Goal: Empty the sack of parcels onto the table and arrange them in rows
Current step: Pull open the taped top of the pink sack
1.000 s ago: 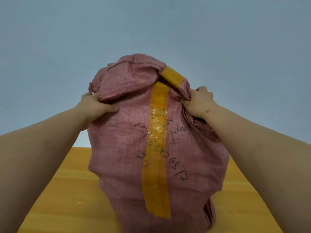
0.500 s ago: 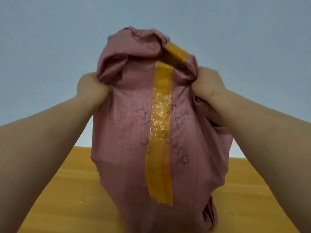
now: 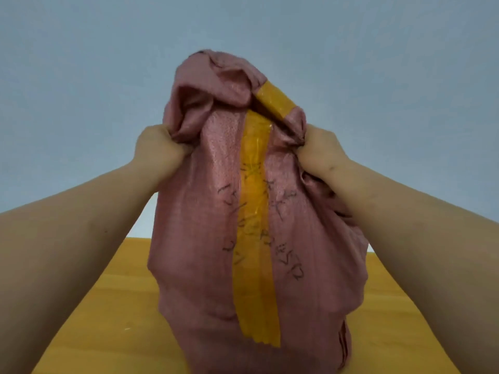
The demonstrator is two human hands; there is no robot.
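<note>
A pink woven sack hangs in front of me, held up high above the wooden table. A strip of yellow tape runs down its near side, with black handwriting beside it. My left hand grips a bunch of the fabric at the sack's upper left. My right hand grips the fabric at its upper right. The sack's lower end drops below the frame's bottom edge. No parcels show; the sack hides whatever is inside or under it.
The yellow wooden table reaches to the left and right of the sack. A plain pale blue-grey wall fills the background behind the table.
Both hands lifted the sack higher about half a second ago, then came down a little. Their grips on the fabric stay the same.
</note>
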